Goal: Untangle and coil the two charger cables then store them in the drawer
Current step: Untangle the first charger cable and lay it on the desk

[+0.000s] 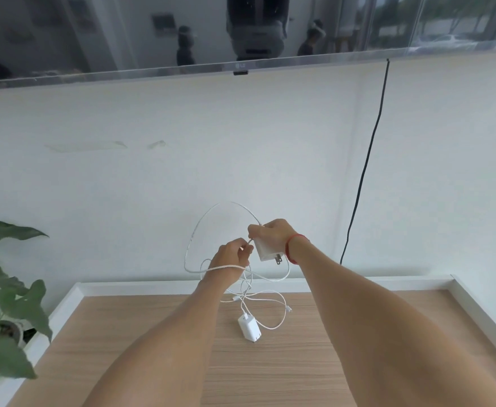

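Note:
My right hand [273, 230] grips a large white charger brick [266, 248], prongs pointing down, held up above the wooden tabletop [299, 362]. My left hand [230, 255] pinches that brick's white cable [195, 230] right beside the brick. The cable arcs up in a wide loop and a strand wraps across my left wrist. Below, the loops hang tangled with a second thin white cable [270, 301]. Its smaller white charger brick [249, 329] lies on the tabletop. No drawer is in view.
A white raised rim [473, 306] frames the tabletop. A leafy potted plant [3, 304] stands at the left edge. A wall-mounted television [182, 39] hangs above, and a black cord [367, 160] runs down the white wall at the right.

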{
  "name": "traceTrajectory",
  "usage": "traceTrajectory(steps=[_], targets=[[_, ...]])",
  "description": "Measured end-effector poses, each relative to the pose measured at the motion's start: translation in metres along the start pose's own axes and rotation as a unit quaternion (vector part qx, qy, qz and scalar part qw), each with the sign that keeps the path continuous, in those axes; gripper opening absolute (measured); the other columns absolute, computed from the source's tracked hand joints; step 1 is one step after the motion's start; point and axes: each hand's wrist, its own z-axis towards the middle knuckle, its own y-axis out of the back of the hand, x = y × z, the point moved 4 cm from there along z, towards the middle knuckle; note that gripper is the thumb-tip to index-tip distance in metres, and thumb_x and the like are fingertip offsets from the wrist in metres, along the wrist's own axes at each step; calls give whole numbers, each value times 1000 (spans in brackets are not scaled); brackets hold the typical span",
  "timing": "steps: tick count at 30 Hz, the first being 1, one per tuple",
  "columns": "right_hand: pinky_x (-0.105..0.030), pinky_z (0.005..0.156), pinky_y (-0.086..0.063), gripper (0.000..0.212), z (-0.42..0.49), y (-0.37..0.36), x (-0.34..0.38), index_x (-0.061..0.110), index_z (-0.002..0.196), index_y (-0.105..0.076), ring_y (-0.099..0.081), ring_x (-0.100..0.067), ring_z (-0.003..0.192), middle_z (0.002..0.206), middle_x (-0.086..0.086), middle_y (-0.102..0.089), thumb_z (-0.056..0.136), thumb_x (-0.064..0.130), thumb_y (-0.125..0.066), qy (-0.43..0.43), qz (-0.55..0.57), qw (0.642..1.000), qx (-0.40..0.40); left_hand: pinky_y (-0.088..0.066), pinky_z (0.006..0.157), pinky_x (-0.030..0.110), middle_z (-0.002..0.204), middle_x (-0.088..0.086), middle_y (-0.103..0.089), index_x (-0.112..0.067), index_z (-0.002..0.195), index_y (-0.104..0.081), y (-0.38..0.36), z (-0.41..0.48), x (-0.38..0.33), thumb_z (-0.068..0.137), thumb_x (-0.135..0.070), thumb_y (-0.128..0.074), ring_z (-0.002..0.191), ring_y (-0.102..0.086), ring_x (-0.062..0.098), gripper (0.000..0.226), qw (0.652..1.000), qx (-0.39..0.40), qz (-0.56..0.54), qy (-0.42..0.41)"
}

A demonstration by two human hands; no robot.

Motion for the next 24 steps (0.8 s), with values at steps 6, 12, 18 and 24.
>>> traceTrajectory(steps=[6,12,18,24], targets=[[-23,50,-31,26,4,16,29,15,68,-54,-41,-21,57,66,-5,-45,68,35,-71,35,101,992,-62,-33,47,8,68,-7,-55,-12,79,-58,-23,-2,12,95,-17,-47,62,-50,9,21,993,101,6,60],[-23,48,-23,35,5,35,33,16,62,-41,-32,-19,52,65,-3,-34,73,32,-70,30,184,977,-108,-35,51,8,73,-7,-58,-13,79,-57,-31,0,7,96,-21,-47,62,-52,7,22,991,119,12,57],[-25,52,-25,30,1,37,41,16,73,-45,-36,-22,68,79,-6,-37,68,33,-70,44,247,960,-123,-40,48,21,81,8,-56,-12,84,-55,-48,-6,20,96,-23,-51,65,-53,24,17,982,150,-31,113],[-19,44,-26,35,-5,56,67,17,60,-40,-35,-19,51,61,-2,-36,71,31,-69,79,278,944,-162,-40,38,21,73,2,-61,-14,83,-52,-52,-23,37,101,-27,-46,39,-56,9,23,973,187,-26,131]])
